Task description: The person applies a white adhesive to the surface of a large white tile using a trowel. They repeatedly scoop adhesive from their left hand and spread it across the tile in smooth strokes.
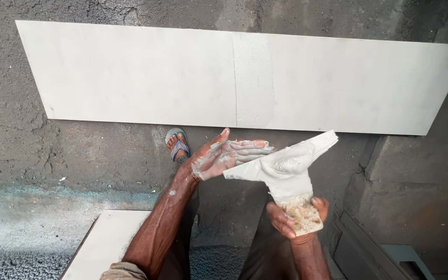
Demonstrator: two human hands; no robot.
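View: head camera, looking down at both hands over rough dark ground.
Right hand (297,218): lower centre-right of frame; fingers clenched around the crusted handle of the scraper (286,168).
Scraper: wide flat blade, centre-right of frame, coated in white paste; a thick lump sits on the blade near the handle.
Scraper long axis: blade edge runs from centre-left up to the upper right; the handle drops from the blade's middle toward the bottom of the frame, so the tool reads as a T.
Scraper facing: loaded face turned upward and toward the left hand (224,155).
Left hand: centre of frame; fingers released and stretched flat, smeared white, fingertips touching the left part of the blade; grasping nothing.
Slab (130,72): long pale stone piece lying across the upper frame, long axis left to right; a rougher vertical band of filler (253,78) crosses it just right of centre.
Progress, judged: the band looks already spread on; paste remains on blade and palm, so the work appears part done.
Second slab (107,243): pale corner at lower left, untouched by paste.
Foot (177,143): in a blue sandal, just below the long slab, beside the left wrist.
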